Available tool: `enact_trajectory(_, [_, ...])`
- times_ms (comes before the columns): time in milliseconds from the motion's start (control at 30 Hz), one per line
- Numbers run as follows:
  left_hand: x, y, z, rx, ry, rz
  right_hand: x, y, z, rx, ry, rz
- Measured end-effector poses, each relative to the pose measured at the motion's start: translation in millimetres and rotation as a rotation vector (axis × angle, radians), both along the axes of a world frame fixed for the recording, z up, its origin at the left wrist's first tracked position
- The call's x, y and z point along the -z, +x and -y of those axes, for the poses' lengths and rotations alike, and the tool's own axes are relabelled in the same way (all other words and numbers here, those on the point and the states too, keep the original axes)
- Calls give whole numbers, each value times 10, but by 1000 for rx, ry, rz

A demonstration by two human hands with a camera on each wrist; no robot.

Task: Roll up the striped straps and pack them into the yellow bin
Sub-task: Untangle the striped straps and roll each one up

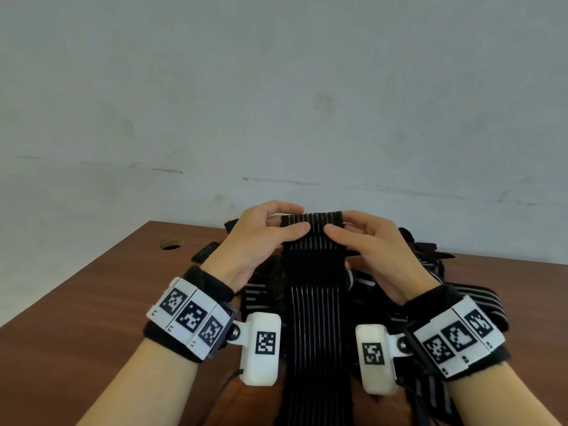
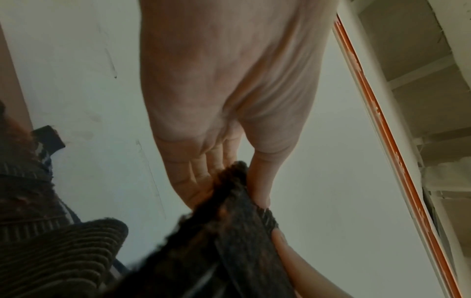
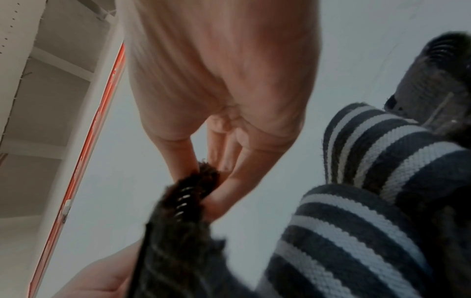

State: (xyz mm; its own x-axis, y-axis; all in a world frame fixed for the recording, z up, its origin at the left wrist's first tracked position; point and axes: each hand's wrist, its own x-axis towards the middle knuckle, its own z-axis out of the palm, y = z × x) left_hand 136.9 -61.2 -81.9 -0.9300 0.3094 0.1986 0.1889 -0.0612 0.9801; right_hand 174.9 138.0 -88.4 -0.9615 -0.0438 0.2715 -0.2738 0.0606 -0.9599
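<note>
A black strap with thin white stripes (image 1: 316,318) hangs from both hands toward the near table edge. Its top end (image 1: 316,224) is folded over and held up above the table. My left hand (image 1: 270,229) pinches the left side of that fold between thumb and fingers, and my right hand (image 1: 353,232) pinches the right side. In the left wrist view the fuzzy strap edge (image 2: 234,181) sits between thumb and fingers of the left hand (image 2: 226,125). The right wrist view shows the right hand (image 3: 224,131) pinching the strap edge (image 3: 201,181). The yellow bin is not in view.
A heap of more striped straps (image 1: 430,272) lies on the brown wooden table (image 1: 76,302) under and right of my hands. One small strap piece (image 1: 204,252) lies at the left, near a round hole (image 1: 170,243) in the tabletop. A pale wall stands behind.
</note>
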Motion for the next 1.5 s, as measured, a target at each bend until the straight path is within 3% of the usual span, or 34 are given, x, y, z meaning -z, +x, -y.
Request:
enact_trajectory(200, [-16, 22, -13, 88, -45, 112, 9, -24, -16, 79, -80, -102])
enact_trajectory(367, [-15, 34, -15, 38, -24, 49, 34, -21, 19, 102, -25, -123])
enact_trajectory(500, [-35, 47, 10, 24, -35, -6, -1, -23, -20, -16, -66, -30])
enact_trajectory(633, [-7, 25, -5, 12, -57, -51, -1, -2, -1, 16, -11, -9])
enact_trajectory(733, [-19, 35, -6, 40, 4, 15, -6, -8, -25, 48, -40, -89])
enact_trajectory(833, [-26, 34, 0, 162, -67, 98, -16, -19, -33, 60, -75, -122])
enact_trajectory(900, [-14, 12, -6, 148, -107, 135, 6, -25, -15, 46, -61, -118])
enact_trajectory(1133, [-5, 34, -26, 22, 6, 41, 8, 8, 51, 71, -113, -80])
enact_trajectory(1267, [-20, 52, -19, 20, 34, 3, -24, 53, 72, 91, -89, 34])
enact_trajectory(1400, [-6, 3, -4, -11, 104, 31, -7, 37, 56, 59, -48, -39])
enact_trajectory(1500, [-29, 62, -20, 112, 94, 111, -27, 40, 27, 42, -94, -112])
